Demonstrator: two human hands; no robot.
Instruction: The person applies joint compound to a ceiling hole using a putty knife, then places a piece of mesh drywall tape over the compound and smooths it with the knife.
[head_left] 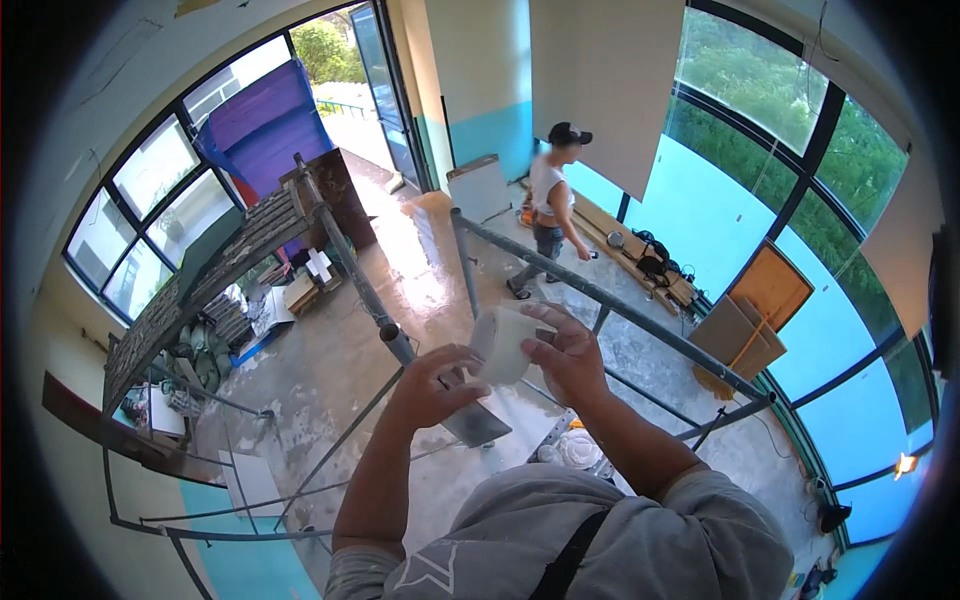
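A wide whitish roll of tape [503, 345] is up in front of my chest, blurred at its edges. My right hand [566, 358] grips it from the right, thumb on the near side and fingers over the top. My left hand [436, 386] is curled at the roll's left side, its fingertips at or very near the tape. Below those fingers hangs a broad grey metal blade, seemingly a putty knife [476, 425], its handle running up into my left palm and partly hidden there.
Metal scaffold rails [600, 295] surround me, with a plank platform [215, 255] at left. On the floor below, a person [553, 205] walks by the windows. A white bundle [575, 449] lies near my front. A broom [722, 376] leans against boards at right.
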